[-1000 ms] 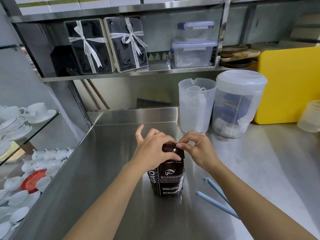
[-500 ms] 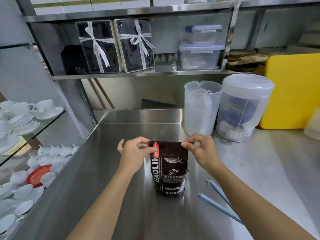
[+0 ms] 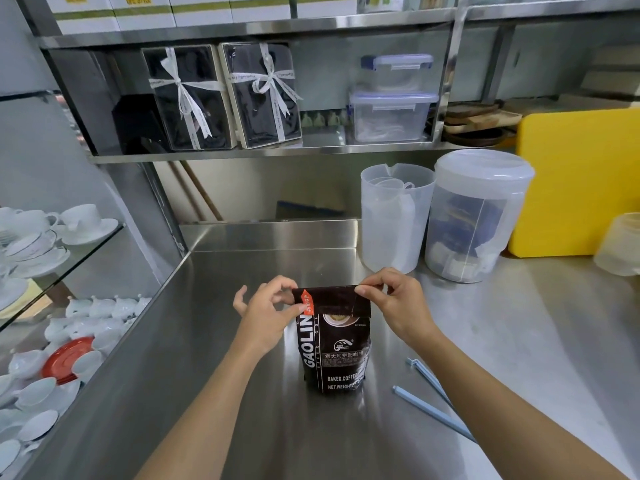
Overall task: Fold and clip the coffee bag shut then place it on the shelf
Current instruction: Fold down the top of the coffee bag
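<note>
1. I saw my left hand point(image 3: 265, 315) and right hand point(image 3: 398, 303) each pinching a top corner of the dark foil coffee bag point(image 3: 334, 341), which stood upright on the steel counter point(image 3: 207, 393).
2. I judged the fold could spring open if either pinch loosened.
3. The pale blue plastic clip point(image 3: 429, 407) lay apart to the right; reaching for it one-handed risked tipping the bag.
4. The steel shelf point(image 3: 322, 142) looked crowded.

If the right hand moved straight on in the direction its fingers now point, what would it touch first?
The right hand points leftward along the folded top of the coffee bag, which it already pinches. Beyond that, it would likely meet the left hand at the opposite corner.
</note>
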`<state>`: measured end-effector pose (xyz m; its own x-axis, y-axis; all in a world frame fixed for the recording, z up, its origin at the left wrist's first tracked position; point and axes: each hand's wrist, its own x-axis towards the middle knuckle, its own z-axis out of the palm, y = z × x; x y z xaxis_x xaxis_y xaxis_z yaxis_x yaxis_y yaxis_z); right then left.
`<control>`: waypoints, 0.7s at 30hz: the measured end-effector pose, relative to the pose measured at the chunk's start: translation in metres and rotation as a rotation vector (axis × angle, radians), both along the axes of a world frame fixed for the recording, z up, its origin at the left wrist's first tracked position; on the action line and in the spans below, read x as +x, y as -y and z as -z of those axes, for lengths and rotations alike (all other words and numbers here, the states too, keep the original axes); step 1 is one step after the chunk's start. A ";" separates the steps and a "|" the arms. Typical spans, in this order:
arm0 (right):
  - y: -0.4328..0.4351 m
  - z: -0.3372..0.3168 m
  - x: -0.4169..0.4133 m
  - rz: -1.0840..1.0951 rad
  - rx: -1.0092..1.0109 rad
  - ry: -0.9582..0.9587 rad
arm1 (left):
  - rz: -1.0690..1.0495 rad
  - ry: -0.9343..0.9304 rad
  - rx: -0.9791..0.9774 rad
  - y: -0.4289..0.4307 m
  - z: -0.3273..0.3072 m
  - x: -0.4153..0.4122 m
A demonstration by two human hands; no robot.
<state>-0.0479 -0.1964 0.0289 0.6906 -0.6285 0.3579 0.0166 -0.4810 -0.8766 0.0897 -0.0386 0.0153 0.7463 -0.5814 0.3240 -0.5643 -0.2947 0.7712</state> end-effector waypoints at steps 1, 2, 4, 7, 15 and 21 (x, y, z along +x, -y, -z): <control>0.000 0.000 -0.001 -0.006 0.004 0.004 | -0.001 0.008 -0.007 0.001 0.001 0.000; 0.001 0.000 -0.002 -0.011 0.009 0.007 | -0.002 0.012 -0.015 0.000 0.003 0.001; 0.002 0.000 -0.003 -0.017 0.014 0.015 | -0.005 0.007 -0.034 0.000 0.007 0.004; 0.003 -0.001 -0.004 -0.033 0.025 -0.003 | 0.006 0.006 -0.024 -0.001 0.007 0.004; 0.009 -0.009 -0.006 -0.151 -0.023 -0.094 | 0.045 0.039 -0.007 -0.004 -0.004 -0.007; 0.007 -0.013 -0.006 -0.148 -0.046 -0.118 | 0.038 -0.026 -0.013 -0.003 0.000 -0.005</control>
